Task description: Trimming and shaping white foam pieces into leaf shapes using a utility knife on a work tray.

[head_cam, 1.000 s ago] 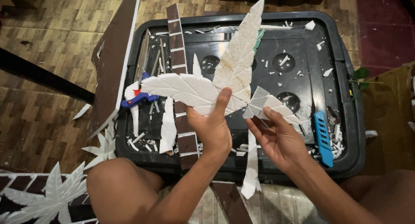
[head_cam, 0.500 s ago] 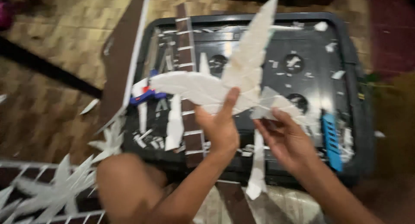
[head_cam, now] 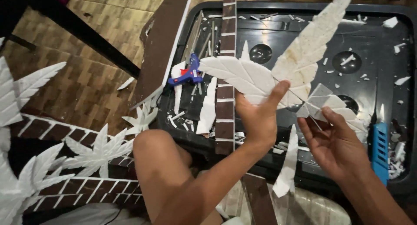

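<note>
Overhead, left hand (head_cam: 259, 116) grip clamped on white foam leaf (head_cam: 278, 73), right hand (head_cam: 336, 142) fingers apart beneath its edge.

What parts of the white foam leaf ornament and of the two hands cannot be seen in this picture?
- White foam leaf ornament, head view: its centre, where the leaves join, is hidden behind the left hand.
- Its lower right leaf is partly covered by the right hand.
- Left palm: faces away from the camera.
- Black plastic bin lid: cut off by the right edge.
- Blue cutter: blade not visible.
</note>
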